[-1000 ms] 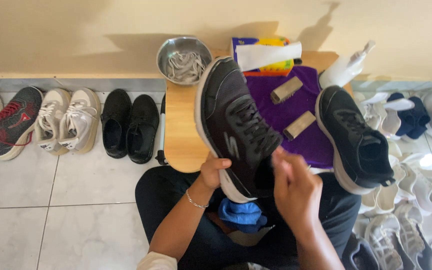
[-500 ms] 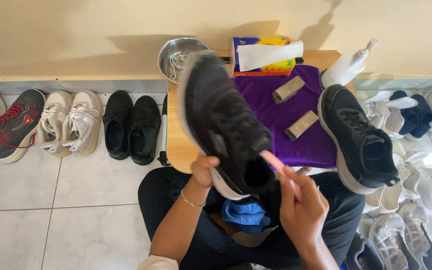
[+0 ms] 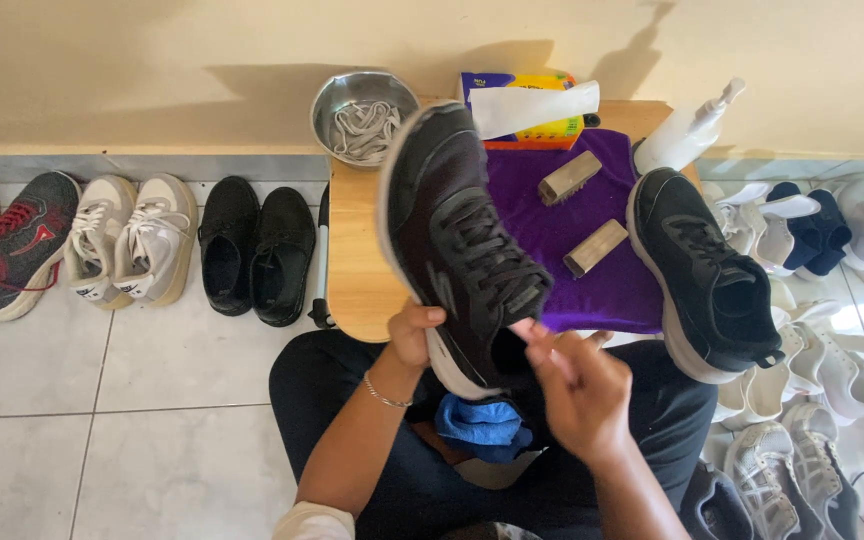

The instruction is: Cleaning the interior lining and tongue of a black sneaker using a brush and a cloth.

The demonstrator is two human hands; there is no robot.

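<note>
My left hand (image 3: 414, 338) grips the heel side of a black sneaker with a white sole (image 3: 457, 240), holding it up over the small wooden table (image 3: 357, 260), toe pointing away. My right hand (image 3: 574, 385) is at the shoe's opening near the heel, fingers pinched at the collar by the laces. The matching black sneaker (image 3: 704, 270) rests on the table's right edge, partly on a purple cloth (image 3: 562, 240). A blue cloth (image 3: 482, 425) lies in my lap.
Two wooden brushes (image 3: 569, 178) (image 3: 596, 247) lie on the purple cloth. A metal bowl with white laces (image 3: 360, 105), a white spray bottle (image 3: 682, 135) and a tissue pack (image 3: 527, 105) sit at the back. Shoes line the floor at left (image 3: 132, 250) and right (image 3: 802, 220).
The held sneaker has tilted and shifted left, toe now nearer the bowl. My right hand has moved from the shoe's side to its heel opening.
</note>
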